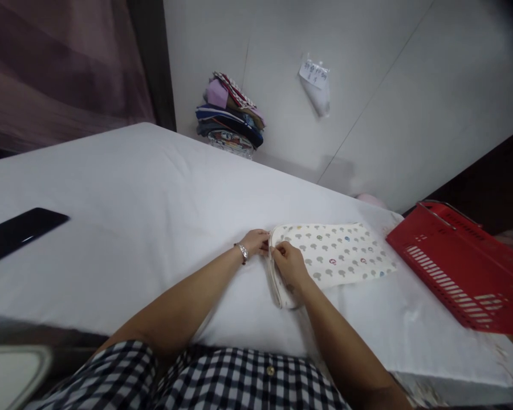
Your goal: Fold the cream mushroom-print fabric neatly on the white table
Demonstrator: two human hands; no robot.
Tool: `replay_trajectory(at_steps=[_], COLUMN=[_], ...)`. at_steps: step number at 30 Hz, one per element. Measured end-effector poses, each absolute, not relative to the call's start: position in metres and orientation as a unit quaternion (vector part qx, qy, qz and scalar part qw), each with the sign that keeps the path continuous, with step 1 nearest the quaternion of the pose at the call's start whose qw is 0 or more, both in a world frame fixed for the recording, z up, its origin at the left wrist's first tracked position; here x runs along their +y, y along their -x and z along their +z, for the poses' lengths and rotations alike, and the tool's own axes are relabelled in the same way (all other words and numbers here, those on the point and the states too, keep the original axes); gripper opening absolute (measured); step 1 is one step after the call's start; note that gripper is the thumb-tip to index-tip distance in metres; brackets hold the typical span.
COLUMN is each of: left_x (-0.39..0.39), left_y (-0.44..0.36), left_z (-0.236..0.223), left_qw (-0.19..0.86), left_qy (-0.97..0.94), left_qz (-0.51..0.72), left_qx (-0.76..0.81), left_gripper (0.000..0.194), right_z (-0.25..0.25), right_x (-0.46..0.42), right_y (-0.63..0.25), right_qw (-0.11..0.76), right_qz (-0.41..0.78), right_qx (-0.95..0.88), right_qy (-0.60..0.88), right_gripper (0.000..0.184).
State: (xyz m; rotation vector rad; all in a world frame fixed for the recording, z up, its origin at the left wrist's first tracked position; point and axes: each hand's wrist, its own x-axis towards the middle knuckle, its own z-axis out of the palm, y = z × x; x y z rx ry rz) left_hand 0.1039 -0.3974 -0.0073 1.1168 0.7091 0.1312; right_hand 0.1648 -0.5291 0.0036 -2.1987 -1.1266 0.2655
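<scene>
A folded cream cloth (337, 253) with small grey mushroom-like prints and a few coloured ones lies flat on the white-covered table. Its left end shows several stacked layers. My left hand (255, 242), with a bracelet at the wrist, has its fingers closed on the upper part of that layered edge. Close beside it, my right hand (289, 265) rests over the cloth, fingers curled and pinching the same edge. The fingertips of both hands are partly hidden, and the garment's exact kind cannot be made out.
A red plastic basket (461, 267) stands at the table's right end. A dark flat object (23, 233) lies on the left of the white tablecloth (154, 199). Beyond the far edge are a stack of folded fabrics (231, 117) and a plastic sleeve with a label (316, 85).
</scene>
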Motion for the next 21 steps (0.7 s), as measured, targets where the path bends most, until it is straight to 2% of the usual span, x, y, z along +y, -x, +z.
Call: replay_trajectory(at_steps=[8,15,19,21], left_x=[-0.395,-0.395,-0.396,-0.397], left_y=[-0.103,-0.107,-0.108,-0.108], left_z=[-0.012,-0.017,-0.019,-0.018], left_qw=[0.799,0.772,0.759,0.755], left_qy=[-0.513,-0.537,-0.552,-0.555], left_qz=[0.067,0.079,0.092,0.094], left_qx=[0.307,0.331,0.332,0.338], left_gripper=[0.027,0.018,0.016,0.015], right_z=[0.006,0.009,0.007,0.006], right_x=[-0.525,-0.522,-0.521,-0.522], right_y=[-0.169,-0.159,-0.152,-0.15], right_qw=[0.305,0.244,0.179,0.16], right_qz=[0.092,0.067,0.04,0.023], right_qx=[-0.465,-0.466,-0.458,-0.465], right_qy=[0.826,0.848,0.87,0.871], right_gripper=[0.02,0.02,0.031,0.027])
